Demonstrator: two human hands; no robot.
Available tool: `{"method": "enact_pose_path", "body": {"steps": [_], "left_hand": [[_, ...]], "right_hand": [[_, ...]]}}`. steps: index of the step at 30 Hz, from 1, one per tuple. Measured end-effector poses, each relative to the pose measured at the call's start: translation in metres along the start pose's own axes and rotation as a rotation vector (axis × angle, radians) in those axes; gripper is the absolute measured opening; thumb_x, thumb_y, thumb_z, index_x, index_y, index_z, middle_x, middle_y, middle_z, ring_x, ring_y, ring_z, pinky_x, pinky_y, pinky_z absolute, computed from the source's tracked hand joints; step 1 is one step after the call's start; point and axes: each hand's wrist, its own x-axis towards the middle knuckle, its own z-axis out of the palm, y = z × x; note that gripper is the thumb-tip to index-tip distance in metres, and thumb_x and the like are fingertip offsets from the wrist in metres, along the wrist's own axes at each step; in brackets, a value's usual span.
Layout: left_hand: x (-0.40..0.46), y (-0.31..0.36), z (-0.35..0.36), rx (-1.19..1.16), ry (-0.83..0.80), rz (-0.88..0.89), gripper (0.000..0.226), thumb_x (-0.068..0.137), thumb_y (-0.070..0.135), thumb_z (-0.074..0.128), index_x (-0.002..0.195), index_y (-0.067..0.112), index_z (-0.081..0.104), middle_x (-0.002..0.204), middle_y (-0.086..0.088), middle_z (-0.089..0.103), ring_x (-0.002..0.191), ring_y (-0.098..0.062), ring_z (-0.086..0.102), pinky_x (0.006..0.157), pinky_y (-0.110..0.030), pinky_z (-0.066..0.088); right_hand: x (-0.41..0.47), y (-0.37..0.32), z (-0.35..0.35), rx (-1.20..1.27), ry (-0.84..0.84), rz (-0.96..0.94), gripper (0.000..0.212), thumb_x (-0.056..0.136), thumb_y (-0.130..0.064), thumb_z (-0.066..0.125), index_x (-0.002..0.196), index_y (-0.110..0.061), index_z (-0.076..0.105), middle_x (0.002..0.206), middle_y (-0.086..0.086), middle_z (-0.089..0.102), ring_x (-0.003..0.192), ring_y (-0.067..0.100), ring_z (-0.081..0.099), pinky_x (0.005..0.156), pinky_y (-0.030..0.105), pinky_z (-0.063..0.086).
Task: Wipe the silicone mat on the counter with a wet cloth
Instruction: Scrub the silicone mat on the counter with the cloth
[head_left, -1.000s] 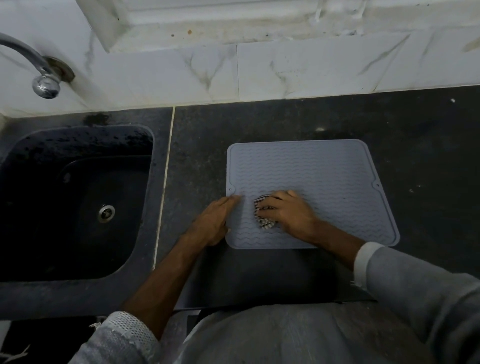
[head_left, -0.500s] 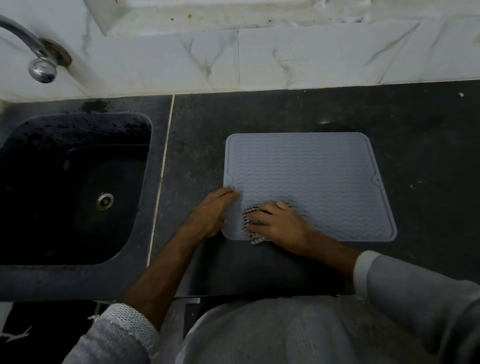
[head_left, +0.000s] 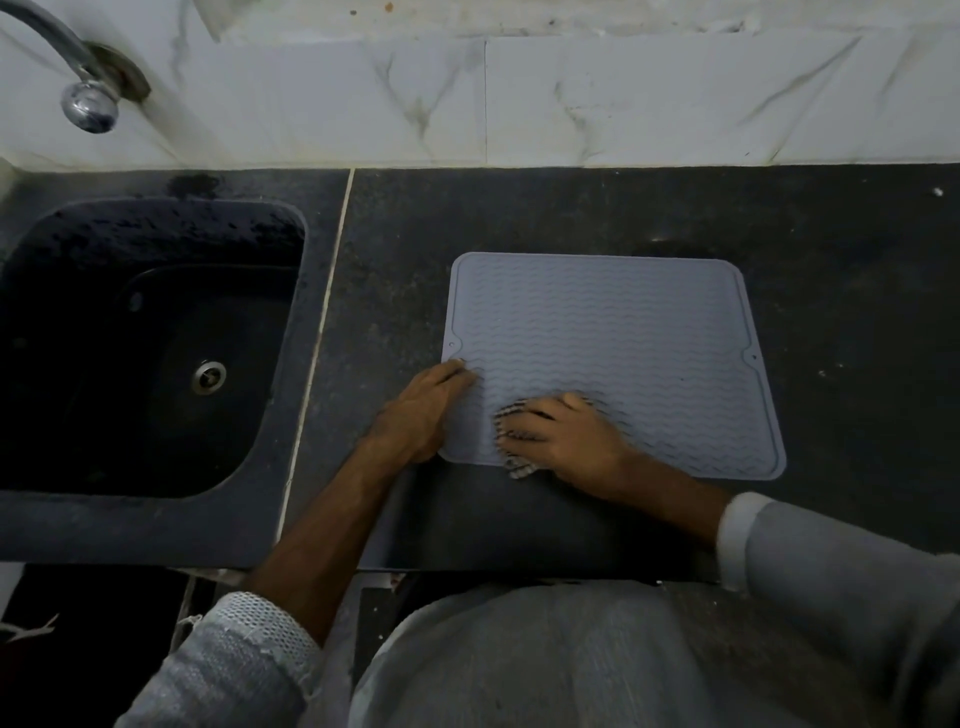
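A grey silicone mat (head_left: 613, 332) with wavy ridges lies flat on the dark counter (head_left: 831, 291). My right hand (head_left: 561, 439) presses a checkered cloth (head_left: 511, 415) onto the mat's near left part; the cloth shows at the fingertips and under the palm near the mat's front edge. My left hand (head_left: 421, 410) rests flat on the mat's left edge, fingers on the mat and palm on the counter, holding nothing.
A black sink (head_left: 130, 332) with a metal drain is set into the counter at the left. A chrome tap (head_left: 83, 88) juts from the marble wall above it. The counter's front edge runs just below my forearms.
My right hand has slid the cloth back and forth over the mat's near left part, first toward the front edge, now slightly right again. My left hand has stayed on the mat's left edge.
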Motion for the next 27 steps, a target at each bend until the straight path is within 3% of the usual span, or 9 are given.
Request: {"method": "enact_pose_path", "body": {"steps": [4,6,11,15,22,24,27], "left_hand": [[-0.003,0.007,0.001,-0.004,0.022,-0.027,0.088,0.078,-0.003,0.065,0.150,0.021,0.022,0.159,-0.002,0.010,0.145,-0.024,0.011,0.115,-0.048,0.026],[-0.004,0.013,0.001,0.003,0.010,-0.062,0.089,0.078,-0.002,0.065,0.151,0.022,0.020,0.160,-0.001,0.007,0.145,-0.024,0.010,0.116,-0.049,0.024],[-0.005,0.031,0.003,0.029,-0.020,-0.043,0.093,0.078,0.019,0.070,0.151,0.031,0.012,0.160,0.002,-0.002,0.146,-0.025,0.005,0.117,-0.047,0.017],[0.006,0.067,0.015,-0.013,-0.080,0.050,0.098,0.077,0.040,0.072,0.151,0.034,0.007,0.160,0.004,-0.005,0.146,-0.025,-0.002,0.117,-0.051,0.015],[0.014,0.078,0.018,-0.008,-0.078,0.007,0.100,0.072,0.037,0.079,0.149,0.033,0.016,0.158,0.000,0.001,0.144,-0.031,0.000,0.112,-0.057,0.023],[0.014,0.078,0.017,-0.019,-0.080,0.008,0.102,0.070,0.037,0.080,0.149,0.032,0.016,0.157,0.000,0.001,0.144,-0.030,-0.001,0.112,-0.056,0.023],[0.011,0.076,0.016,-0.038,-0.088,0.017,0.101,0.072,0.033,0.080,0.150,0.033,0.015,0.158,0.001,-0.002,0.144,-0.027,-0.002,0.113,-0.053,0.021]], "right_hand": [[-0.047,0.025,-0.001,-0.050,-0.044,0.029,0.057,0.054,-0.009,0.081,0.108,-0.024,0.069,0.114,0.000,0.067,0.097,0.025,0.064,0.077,0.033,0.041],[-0.045,0.025,0.003,-0.059,-0.027,0.041,0.054,0.056,-0.010,0.080,0.107,-0.024,0.069,0.112,0.000,0.068,0.095,0.026,0.064,0.076,0.034,0.036],[-0.045,0.022,0.001,0.030,-0.017,0.097,0.056,0.057,-0.011,0.082,0.109,-0.026,0.068,0.113,-0.004,0.067,0.097,0.025,0.063,0.074,0.033,0.047],[-0.043,0.024,-0.001,0.169,0.035,0.198,0.048,0.063,-0.010,0.078,0.110,-0.018,0.069,0.111,0.001,0.069,0.097,0.026,0.064,0.079,0.033,0.036],[-0.023,0.013,-0.006,0.066,0.046,0.092,0.032,0.068,-0.026,0.080,0.099,-0.024,0.072,0.107,-0.005,0.069,0.094,0.022,0.064,0.076,0.029,0.043],[-0.027,0.013,-0.004,0.045,0.039,0.080,0.033,0.067,-0.024,0.080,0.099,-0.026,0.072,0.108,-0.005,0.069,0.094,0.022,0.064,0.074,0.030,0.047],[-0.063,0.030,-0.001,-0.002,0.044,0.062,0.042,0.065,-0.015,0.079,0.105,-0.024,0.070,0.114,-0.002,0.067,0.100,0.025,0.063,0.080,0.034,0.040]]}}
